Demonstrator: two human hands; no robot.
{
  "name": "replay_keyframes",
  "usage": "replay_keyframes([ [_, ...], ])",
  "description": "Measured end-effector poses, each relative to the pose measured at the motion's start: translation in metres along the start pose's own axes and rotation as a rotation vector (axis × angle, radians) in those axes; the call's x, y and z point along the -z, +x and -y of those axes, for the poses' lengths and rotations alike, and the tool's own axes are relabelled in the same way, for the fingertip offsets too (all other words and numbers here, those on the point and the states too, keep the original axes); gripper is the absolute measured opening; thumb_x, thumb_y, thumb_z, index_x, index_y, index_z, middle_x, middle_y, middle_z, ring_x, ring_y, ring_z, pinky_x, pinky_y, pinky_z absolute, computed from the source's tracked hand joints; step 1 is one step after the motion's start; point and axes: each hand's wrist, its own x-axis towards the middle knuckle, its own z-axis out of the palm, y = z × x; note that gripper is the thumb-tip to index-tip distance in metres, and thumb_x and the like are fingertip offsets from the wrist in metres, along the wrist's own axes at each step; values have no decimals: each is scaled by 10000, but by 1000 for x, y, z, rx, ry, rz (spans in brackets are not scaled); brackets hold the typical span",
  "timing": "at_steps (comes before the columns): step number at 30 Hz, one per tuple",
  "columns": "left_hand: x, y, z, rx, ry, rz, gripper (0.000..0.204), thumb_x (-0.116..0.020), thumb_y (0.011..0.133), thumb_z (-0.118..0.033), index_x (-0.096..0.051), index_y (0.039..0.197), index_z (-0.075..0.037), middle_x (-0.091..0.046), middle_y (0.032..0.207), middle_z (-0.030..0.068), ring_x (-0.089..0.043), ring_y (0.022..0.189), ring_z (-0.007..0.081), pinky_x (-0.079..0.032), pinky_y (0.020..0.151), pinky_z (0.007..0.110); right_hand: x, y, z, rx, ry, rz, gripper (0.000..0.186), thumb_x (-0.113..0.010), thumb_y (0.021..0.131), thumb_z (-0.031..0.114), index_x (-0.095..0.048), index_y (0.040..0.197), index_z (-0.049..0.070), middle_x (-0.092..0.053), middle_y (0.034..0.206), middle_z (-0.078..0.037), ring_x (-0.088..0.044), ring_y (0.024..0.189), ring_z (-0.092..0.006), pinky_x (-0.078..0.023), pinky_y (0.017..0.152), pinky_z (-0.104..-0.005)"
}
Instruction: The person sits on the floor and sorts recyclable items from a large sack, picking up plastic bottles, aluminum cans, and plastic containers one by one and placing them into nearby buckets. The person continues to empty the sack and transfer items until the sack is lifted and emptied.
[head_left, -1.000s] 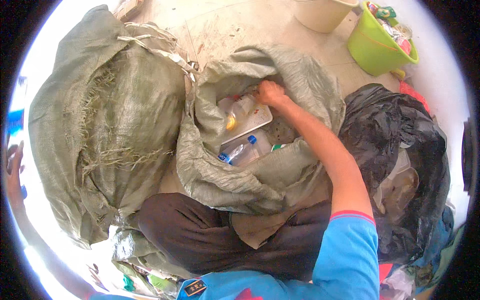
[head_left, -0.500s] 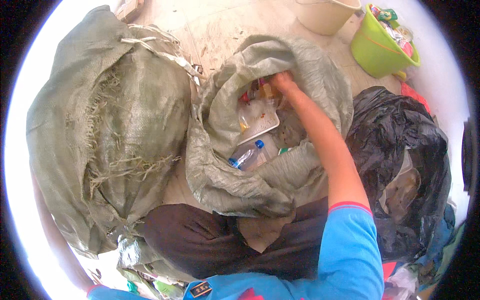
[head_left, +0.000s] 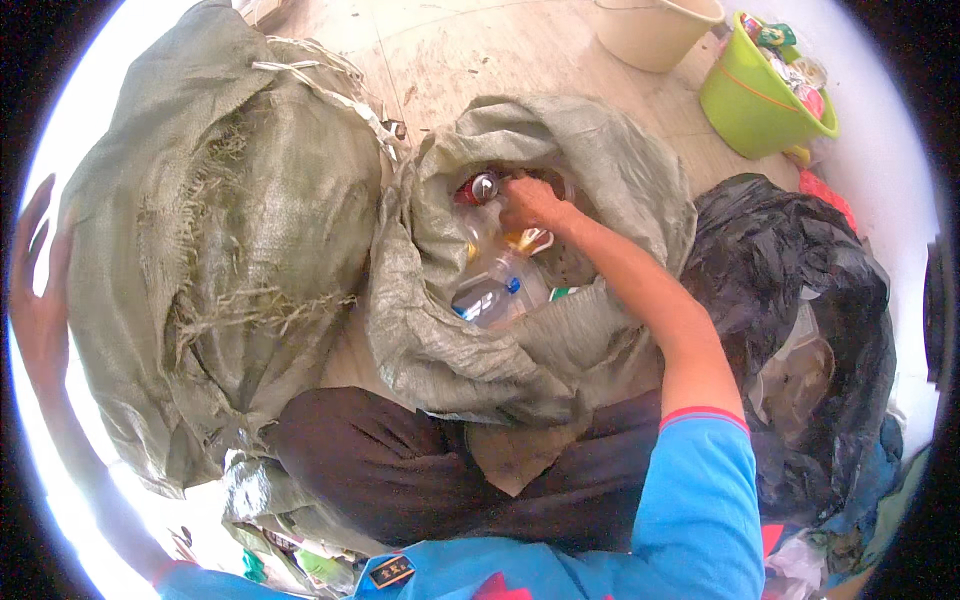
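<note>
Right hand (head_left: 528, 205) reaches into the open sack (head_left: 440, 340), fingers curled around a can (head_left: 480, 187) at its ten o'clock; left hand (head_left: 38, 300) lies spread on the full sack (head_left: 220, 250).

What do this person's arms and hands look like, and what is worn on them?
Both hands are bare, with no gloves. The right hand comes off a bare forearm below a short bright blue sleeve with a red band at its hem. The left hand shows at the picture's edge, its forearm also bare.

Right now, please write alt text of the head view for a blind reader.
The right hand reaches into an open woven sack holding plastic bottles and a can. The left hand rests beside a full closed sack; a green bucket stands behind.
</note>
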Motion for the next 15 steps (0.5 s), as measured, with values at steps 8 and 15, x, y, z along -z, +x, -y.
replay_keyframes([
  [8, -118, -6, -245, -722, -224, 596, 380, -697, 804, -293, -636, 1057, -16, -651, 950, 167, -628, 896, 323, -480, 825, 411, 15, -122, -5, -50, 178, 152, 611, -619, 810, 526, -620, 983, -60, -651, 900, -270, -639, 892, -399, -503, 771, -465],
  [15, -344, -86, -338, -774, -179, 949, 366, -697, 738, -276, -624, 976, -7, -633, 945, 225, -614, 941, 385, -517, 781, 467, 21, -138, 18, 48, 37, 423, 702, -671, 722, 592, -611, 1019, -41, -670, 951, -214, -639, 927, -375, -518, 778, -430],
])
